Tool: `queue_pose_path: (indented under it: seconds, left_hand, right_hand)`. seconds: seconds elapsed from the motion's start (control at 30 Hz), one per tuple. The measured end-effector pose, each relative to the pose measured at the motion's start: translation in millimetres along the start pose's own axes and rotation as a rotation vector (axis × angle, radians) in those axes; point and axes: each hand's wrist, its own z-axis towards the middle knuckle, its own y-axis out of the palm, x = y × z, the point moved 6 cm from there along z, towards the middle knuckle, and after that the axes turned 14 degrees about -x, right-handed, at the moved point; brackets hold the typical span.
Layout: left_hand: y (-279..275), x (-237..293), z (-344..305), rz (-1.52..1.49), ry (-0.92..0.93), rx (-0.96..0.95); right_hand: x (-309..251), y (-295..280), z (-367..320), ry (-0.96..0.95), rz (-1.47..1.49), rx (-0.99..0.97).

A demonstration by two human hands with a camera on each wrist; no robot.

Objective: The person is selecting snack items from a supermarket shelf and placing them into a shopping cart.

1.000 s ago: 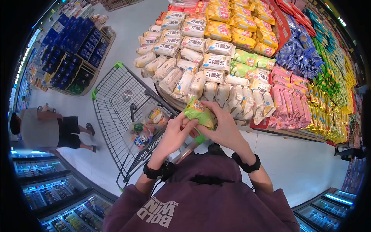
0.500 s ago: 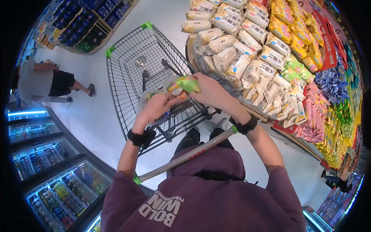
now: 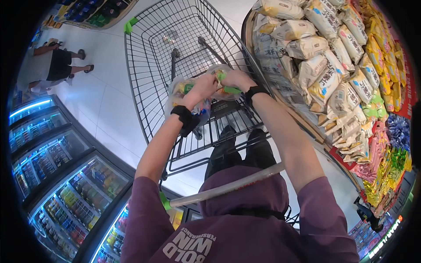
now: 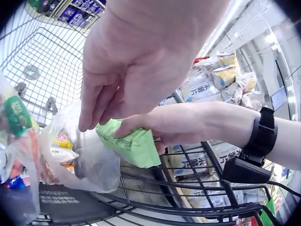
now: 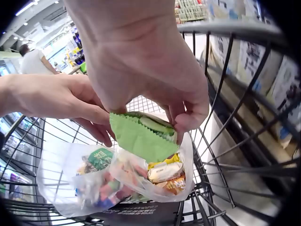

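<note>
My right hand (image 3: 237, 81) grips a light-green snack packet (image 5: 143, 139) with a serrated edge, holding it low over the shopping cart. In the left wrist view the packet (image 4: 131, 143) tilts downward, its top partly under the right thumb. My left hand (image 3: 202, 90) is beside it, fingers pointing down, with fingertips right at the packet's near corner. Below lies a clear plastic bag (image 5: 187, 176) with yellow, white and orange snack packets inside. A second clear bag (image 5: 54, 172) next to it holds green, red and blue items.
The wire cart (image 3: 144, 83) surrounds the bags, its handle (image 3: 228, 188) close to my body. Along the right runs a display of white snack packs (image 3: 324, 74). Glass-topped freezers (image 3: 74, 193) line the left, and a person (image 3: 52, 65) stands beyond the cart.
Both hands have come forward and down from before my chest to over the bags in the cart, the right carrying the green packet. The left hand has left its hold on the packet.
</note>
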Motion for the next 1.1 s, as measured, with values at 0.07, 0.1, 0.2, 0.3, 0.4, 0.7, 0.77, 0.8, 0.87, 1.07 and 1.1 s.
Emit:
queue_pose_path:
  seconds: [0.07, 0.1, 0.2, 0.3, 0.4, 0.7, 0.77, 0.8, 0.87, 1.07, 1.1]
  left_hand:
    - [17.6, -10.5, 7.3, -0.004, -0.013, 0.004]
    - [25.3, -16.1, 9.1, -0.008, -0.021, 0.006]
    - [35.2, -20.4, 4.6, 0.052, -0.054, -0.035]
    - [54.7, -25.2, 0.3, 0.195, -0.030, -0.084]
    - [58.1, -11.5, -6.0, 0.400, 0.060, -0.159]
    - [53.1, -10.2, 6.5, 0.435, 0.016, -0.231]
    - [40.9, -11.2, 13.5, 0.429, 0.066, -0.110]
    - [38.9, -14.1, 17.1, 0.381, 0.049, -0.137]
    - [40.7, -20.3, 30.4, 0.382, 0.019, -0.211]
    - [53.3, -41.8, 76.8, 0.294, -0.181, -0.500]
    - [57.6, -45.9, 80.3, 0.303, -0.200, -0.509]
  right_hand:
    - [5.4, 16.7, 30.4, 0.000, 0.144, -0.020]
    - [8.1, 26.5, 42.3, 0.000, 0.215, -0.031]
    - [13.9, 46.6, 81.5, 0.026, 0.312, -0.042]
    - [9.8, 45.9, 91.9, 0.002, 0.226, 0.058]
    - [12.5, 53.3, 114.3, -0.010, 0.330, 0.221]
    - [25.2, 89.3, 170.4, 0.107, 0.863, -0.034]
    - [24.1, 98.1, 168.2, 0.077, 1.022, -0.148]
    - [25.5, 99.2, 165.1, 0.073, 1.031, -0.149]
    - [34.2, 108.2, 177.1, 0.048, 1.015, -0.177]
    - [52.2, 73.9, 168.8, 0.032, 0.567, 0.285]
    - [49.3, 67.0, 165.2, 0.009, 0.568, 0.333]
